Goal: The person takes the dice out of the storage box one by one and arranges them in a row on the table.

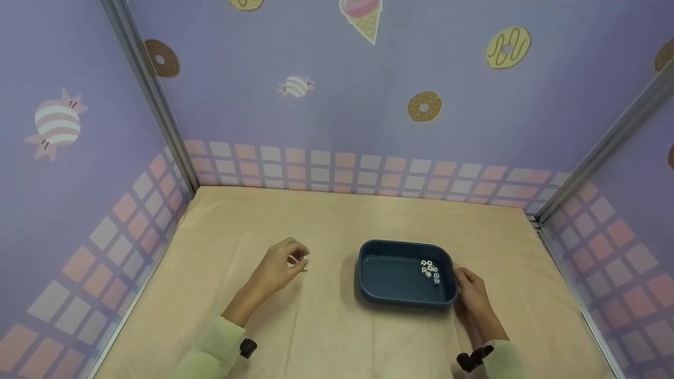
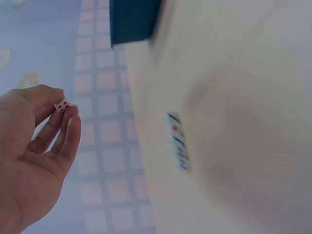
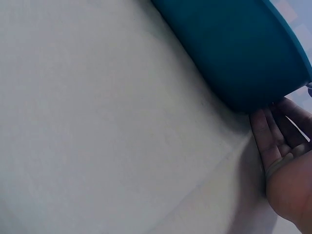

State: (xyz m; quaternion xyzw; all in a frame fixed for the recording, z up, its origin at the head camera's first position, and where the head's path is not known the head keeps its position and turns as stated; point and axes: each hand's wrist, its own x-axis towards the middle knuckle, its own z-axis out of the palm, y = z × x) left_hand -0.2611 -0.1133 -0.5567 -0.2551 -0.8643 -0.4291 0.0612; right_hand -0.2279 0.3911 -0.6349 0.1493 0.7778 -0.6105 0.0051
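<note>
My left hand (image 1: 278, 265) pinches a small white die (image 2: 62, 105) with red dots between thumb and fingertips. Below it, a short row of white dice (image 2: 177, 141) stands on the table, mostly hidden by the hand in the head view. A dark blue rectangular basin (image 1: 403, 302) is to the right, with several white dice (image 1: 429, 267) gathered at its right end. At that same end my right hand (image 1: 475, 295) holds the basin, fingers against its lower wall and thumb near the rim.
A beige cloth (image 1: 253, 221) covers the table. Purple panels (image 1: 337, 105) printed with sweets and checks rise at the back, left and right, joined by grey metal posts (image 1: 152, 95) at the corners.
</note>
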